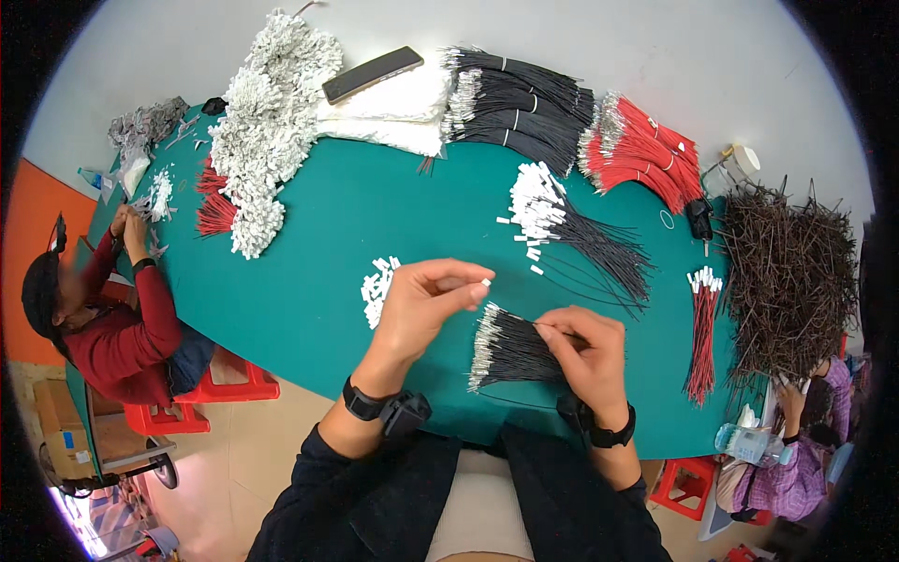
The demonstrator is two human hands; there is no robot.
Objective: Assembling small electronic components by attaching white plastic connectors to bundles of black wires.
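Note:
Between thumb and forefinger, my left hand (417, 304) pinches a small white connector housing (486, 282). My right hand (590, 351) is closed in a pinch on a thin black wire (540, 324), over the right end of a bundle of black wires (523, 351) with silvery terminals at its left end. Loose white connector housings (375, 292) lie just left of my left hand, partly hidden by it. Beyond both hands, black wires fitted with white connectors (540, 206) are fanned out on the green table (328, 206).
Along the back lie white connectors in a heap (272, 112), a phone (373, 75) on white bags, black wire bundles (524, 108) and red wire bundles (646, 155). Red wires (702, 337) and a dark tangled wire pile (787, 281) are at right. People sit at both sides.

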